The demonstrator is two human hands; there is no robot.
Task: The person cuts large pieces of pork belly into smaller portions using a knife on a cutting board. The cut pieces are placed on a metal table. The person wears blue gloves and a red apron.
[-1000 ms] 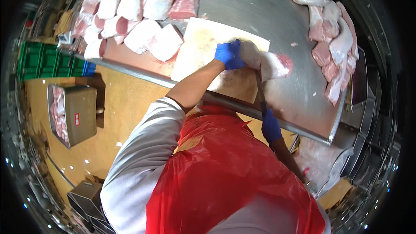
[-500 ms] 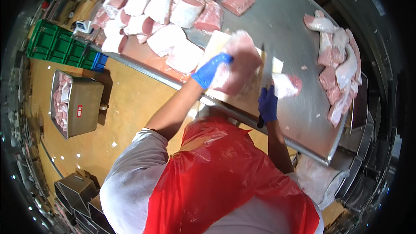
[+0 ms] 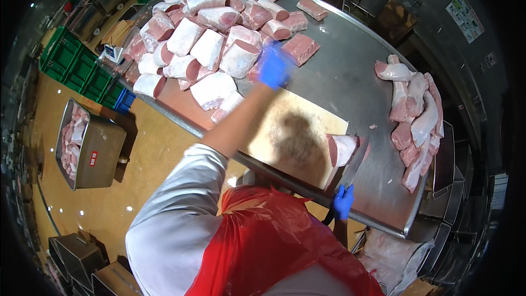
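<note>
My blue-gloved left hand (image 3: 274, 68) is stretched out to the near right side of a pile of pork loin pieces (image 3: 205, 49), its fingers smeared by motion. Whether it holds anything does not show. In my right hand (image 3: 343, 201), also blue-gloved, is a knife (image 3: 351, 168), blade pointing away over the table near the board's right edge. A single loin piece (image 3: 343, 150) with white fat lies at that edge, partly behind the blade. The pale cutting board (image 3: 323, 120) carries only stains and a shadow.
Long meat strips (image 3: 419, 112) lie along the right edge of the metal table (image 3: 350, 66). On the floor at left stands a metal bin (image 3: 98, 151) of meat pieces, with green crates (image 3: 74, 60) behind it. A meat-filled plastic bag (image 3: 389, 252) sits below the table at lower right.
My left hand has gone from the large meat slab on the board to the pile, and the slab is off the board. My right hand with the knife has come nearer to me.
</note>
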